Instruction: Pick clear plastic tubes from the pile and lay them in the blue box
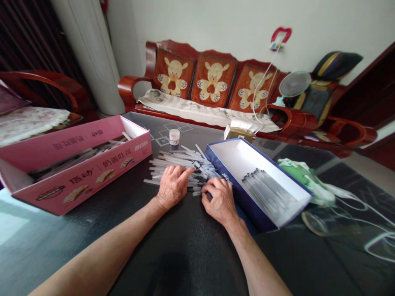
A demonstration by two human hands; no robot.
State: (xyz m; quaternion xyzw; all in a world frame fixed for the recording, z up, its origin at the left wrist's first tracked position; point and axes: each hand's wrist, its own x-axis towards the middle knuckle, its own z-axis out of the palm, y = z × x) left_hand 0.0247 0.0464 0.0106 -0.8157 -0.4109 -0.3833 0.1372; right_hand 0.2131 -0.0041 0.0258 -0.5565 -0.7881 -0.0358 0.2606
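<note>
L fingers [182,174] on clear stick pile [175,162], R fingers [210,191] at its edge.

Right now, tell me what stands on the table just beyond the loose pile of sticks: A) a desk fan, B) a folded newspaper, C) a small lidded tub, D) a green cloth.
C: a small lidded tub stands on the dark table beyond the loose pile of sticks.

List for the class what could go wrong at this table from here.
The loose sticks under the left hand lie in an untidy heap and could slide apart. The right hand works close beside the blue-edged box, so a knock could shift it and disturb the sticks inside.
</note>
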